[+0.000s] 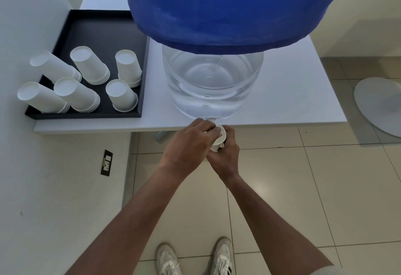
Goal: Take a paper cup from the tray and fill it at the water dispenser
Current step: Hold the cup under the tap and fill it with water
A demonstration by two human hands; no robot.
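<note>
- Holding a white paper cup (219, 138), both hands met just past the front edge of the white table (293, 92).
- The left hand (188, 144) curled over the cup from the left, its fingers bent around the rim side.
- The right hand (227, 155) wrapped the cup from the right and from below, fingers closed on it.
- The cup sat tilted between the hands, right under the small white tap (211, 119) of the water dispenser (212, 79).
- The dispenser's clear jug stood at the table's front edge, with a big blue cover (227, 3) over its top.
- A black tray (86, 25) lay on the table's left part, close to the wall, touching or nearly touching the jug's side.
- Six stacks of upside-down paper cups (91, 66) filled the tray's near half; its far half was bare.
- Below the hands, tiled floor (303, 188) lay open, with two white shoes (195, 257) on it.
</note>
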